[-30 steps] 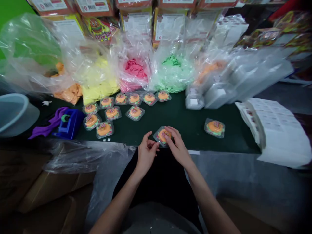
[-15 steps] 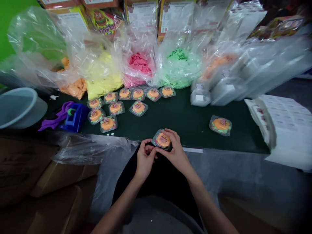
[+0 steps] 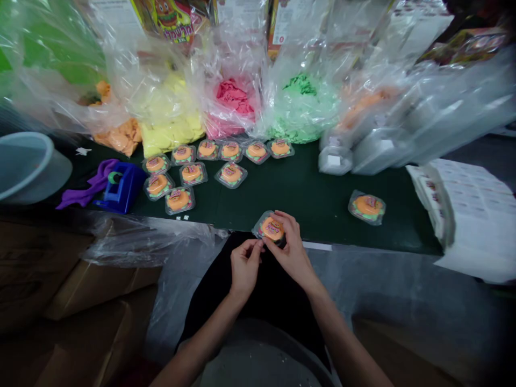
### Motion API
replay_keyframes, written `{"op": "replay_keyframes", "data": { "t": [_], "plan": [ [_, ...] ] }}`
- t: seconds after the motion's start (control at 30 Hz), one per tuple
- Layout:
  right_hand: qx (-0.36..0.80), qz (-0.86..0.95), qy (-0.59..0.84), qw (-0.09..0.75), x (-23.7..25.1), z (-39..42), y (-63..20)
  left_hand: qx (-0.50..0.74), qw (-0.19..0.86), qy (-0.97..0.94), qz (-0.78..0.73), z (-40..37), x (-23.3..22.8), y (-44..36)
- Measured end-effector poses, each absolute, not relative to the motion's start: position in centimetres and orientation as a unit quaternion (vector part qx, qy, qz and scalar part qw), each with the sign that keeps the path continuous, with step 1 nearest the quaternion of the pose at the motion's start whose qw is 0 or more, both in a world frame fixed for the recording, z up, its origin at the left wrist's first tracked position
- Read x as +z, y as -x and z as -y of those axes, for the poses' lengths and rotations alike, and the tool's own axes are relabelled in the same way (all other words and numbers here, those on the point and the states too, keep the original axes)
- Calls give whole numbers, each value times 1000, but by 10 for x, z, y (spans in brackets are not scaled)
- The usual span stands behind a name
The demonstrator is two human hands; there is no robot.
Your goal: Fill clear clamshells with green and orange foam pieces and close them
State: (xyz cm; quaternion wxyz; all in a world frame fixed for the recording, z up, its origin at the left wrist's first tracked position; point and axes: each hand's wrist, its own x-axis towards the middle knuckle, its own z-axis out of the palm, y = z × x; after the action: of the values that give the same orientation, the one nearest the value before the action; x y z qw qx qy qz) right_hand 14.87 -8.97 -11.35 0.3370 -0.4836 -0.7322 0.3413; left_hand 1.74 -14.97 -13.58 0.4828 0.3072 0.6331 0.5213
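My right hand (image 3: 291, 248) holds a small clear plastic pack with an orange burger-shaped sweet (image 3: 270, 228) at the near edge of the dark green table (image 3: 306, 193). My left hand (image 3: 244, 263) is just left of it, its fingertips pinched together by the pack's near-left corner; what they pinch is too small to make out. Several like packs (image 3: 191, 173) lie in rows at the left of the table. One more pack (image 3: 366, 206) lies alone to the right.
Clear bags of orange (image 3: 121, 134), yellow (image 3: 169, 129), pink (image 3: 229, 102) and green (image 3: 298, 107) pieces line the back. A blue tape dispenser (image 3: 119, 188) and purple cloth lie left, by a plastic tub (image 3: 24, 166). Sticker sheets (image 3: 463, 209) lie right. Cardboard boxes (image 3: 80, 301) stand below left.
The pack has been drawn slightly toward me and tilted up in my right hand. My left fingers have closed into a pinch at its corner. My view has shifted a little.
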Motion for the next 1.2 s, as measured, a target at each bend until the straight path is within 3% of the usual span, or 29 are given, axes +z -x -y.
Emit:
{"op": "replay_keyframes", "data": {
  "t": [0.13,0.33,0.43,0.73,0.87,0.97,1.03,1.2],
  "plan": [
    [342,750,467,321,-115,90,-153,534,538,-293,-584,142,-134,-20],
    [301,759,474,330,-126,83,-159,479,742,-201,-423,145,-137,-6],
    [262,786,470,304,-126,83,-162,424,746,-235,-457,142,-138,4],
    [110,859,431,255,-122,73,-190,213,505,-623,-558,111,-86,52],
    [11,848,470,246,-133,49,-221,295,217,-710,-601,30,-60,47],
    [-66,809,537,232,-138,32,-251,250,24,-762,-597,-52,-55,26],
    [-108,776,582,219,-138,23,-268,200,-22,-793,-575,-101,-57,12],
    [-146,721,649,193,-139,-1,-299,59,-16,-804,-591,-164,-63,-10]
  ]
}}
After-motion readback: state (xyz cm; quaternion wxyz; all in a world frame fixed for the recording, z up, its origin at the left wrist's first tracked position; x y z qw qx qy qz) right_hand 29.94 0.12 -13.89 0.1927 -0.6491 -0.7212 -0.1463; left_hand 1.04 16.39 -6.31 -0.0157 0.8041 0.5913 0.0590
